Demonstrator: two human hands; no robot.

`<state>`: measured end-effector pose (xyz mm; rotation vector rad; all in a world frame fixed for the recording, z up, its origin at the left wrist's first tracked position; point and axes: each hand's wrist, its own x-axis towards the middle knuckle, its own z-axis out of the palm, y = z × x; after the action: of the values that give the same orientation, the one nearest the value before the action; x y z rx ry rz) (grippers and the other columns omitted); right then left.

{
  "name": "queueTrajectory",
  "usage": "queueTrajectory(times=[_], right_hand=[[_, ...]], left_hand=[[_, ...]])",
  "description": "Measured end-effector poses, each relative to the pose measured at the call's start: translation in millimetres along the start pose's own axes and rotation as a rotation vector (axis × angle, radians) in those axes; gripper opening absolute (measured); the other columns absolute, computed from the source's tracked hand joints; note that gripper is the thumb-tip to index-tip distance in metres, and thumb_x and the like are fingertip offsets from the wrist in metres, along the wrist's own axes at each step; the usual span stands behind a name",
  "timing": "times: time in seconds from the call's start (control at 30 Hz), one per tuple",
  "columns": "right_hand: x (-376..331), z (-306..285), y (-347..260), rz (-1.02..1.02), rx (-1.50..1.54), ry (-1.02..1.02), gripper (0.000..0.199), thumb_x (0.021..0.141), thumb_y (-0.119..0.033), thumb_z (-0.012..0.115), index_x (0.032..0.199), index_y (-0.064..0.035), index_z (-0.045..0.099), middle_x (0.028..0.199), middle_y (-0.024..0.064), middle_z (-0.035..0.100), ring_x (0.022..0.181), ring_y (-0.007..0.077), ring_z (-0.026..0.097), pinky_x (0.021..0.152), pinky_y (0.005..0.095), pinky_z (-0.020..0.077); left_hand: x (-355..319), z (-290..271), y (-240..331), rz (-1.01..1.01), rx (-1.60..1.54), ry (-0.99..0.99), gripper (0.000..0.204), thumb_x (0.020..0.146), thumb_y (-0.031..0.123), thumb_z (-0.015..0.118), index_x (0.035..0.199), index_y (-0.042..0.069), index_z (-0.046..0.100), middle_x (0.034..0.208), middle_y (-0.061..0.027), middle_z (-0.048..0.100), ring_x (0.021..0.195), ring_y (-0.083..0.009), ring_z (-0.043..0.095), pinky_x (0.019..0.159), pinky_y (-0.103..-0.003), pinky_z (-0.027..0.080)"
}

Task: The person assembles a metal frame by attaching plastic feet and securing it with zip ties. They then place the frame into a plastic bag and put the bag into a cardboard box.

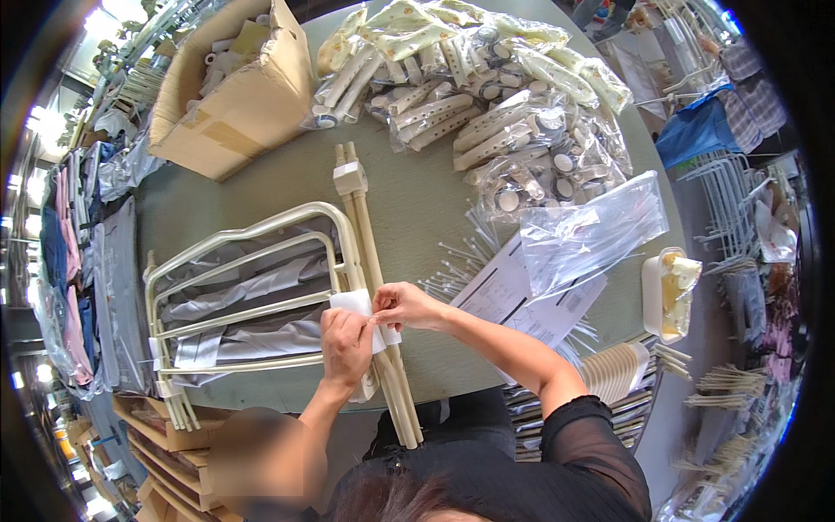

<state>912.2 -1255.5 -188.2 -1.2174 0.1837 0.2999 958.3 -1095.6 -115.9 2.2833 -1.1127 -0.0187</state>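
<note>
A folded frame (261, 230) of cream metal tubes with grey fabric lies on the green table, left of centre. Along its right side runs a pair of long cream tubes (368, 235), with a white block near the far end. A white sheet-like wrap (353, 301) sits around the tubes where both hands work. My left hand (346, 346) is closed, its fingers pressed on the wrap's near edge. Just right of it, my right hand (407, 307) is closed in a pinch, fingertips meeting the left ones. Whatever is pinched there is too small to make out.
Bagged cream tube parts (513, 122) pile up at the back. A cardboard box (235, 113) stands at the far left. To the right lie white cable ties (465, 252), a printed sheet (500, 291), a clear plastic bag (596, 235) and a white tub (654, 296).
</note>
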Motion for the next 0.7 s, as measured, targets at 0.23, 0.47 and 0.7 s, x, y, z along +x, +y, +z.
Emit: queueTrajectory(times=[0.23, 0.47, 0.7], right_hand=[[1.7, 3.8, -11.3, 0.097, -0.223, 0.046, 0.020, 0.078, -0.015, 0.073, 0.079, -0.0022, 0.058, 0.065, 0.0037, 0.061, 0.057, 0.0098, 0.058, 0.047, 0.0247, 0.0480], [8.0, 8.2, 10.7, -0.012, -0.128, 0.075, 0.019, 0.078, -0.012, 0.072, 0.080, 0.0009, 0.058, 0.067, 0.0067, 0.061, 0.059, 0.0111, 0.060, 0.050, 0.0252, 0.0490], [8.4, 8.1, -5.1, 0.101, -0.065, 0.036, 0.015, 0.084, -0.012, 0.067, 0.082, -0.0007, 0.058, 0.071, 0.0030, 0.058, 0.062, 0.0092, 0.056, 0.053, 0.0223, 0.0478]], left_hand=[[-6.8, 5.3, -15.6, -0.076, -0.247, 0.096, 0.011, 0.071, 0.006, 0.070, 0.071, 0.006, 0.059, 0.074, -0.0065, 0.058, 0.084, -0.0270, 0.052, 0.081, -0.037, 0.041], [12.7, -29.3, -43.5, -0.461, -0.625, -0.378, 0.010, 0.080, 0.014, 0.067, 0.077, 0.006, 0.062, 0.075, -0.0018, 0.059, 0.070, -0.0115, 0.053, 0.066, -0.026, 0.043], [98.8, -57.3, -5.3, -0.787, -0.156, -1.082, 0.058, 0.089, 0.055, 0.051, 0.074, 0.001, 0.064, 0.067, -0.0043, 0.060, 0.055, -0.0104, 0.057, 0.052, -0.022, 0.047]])
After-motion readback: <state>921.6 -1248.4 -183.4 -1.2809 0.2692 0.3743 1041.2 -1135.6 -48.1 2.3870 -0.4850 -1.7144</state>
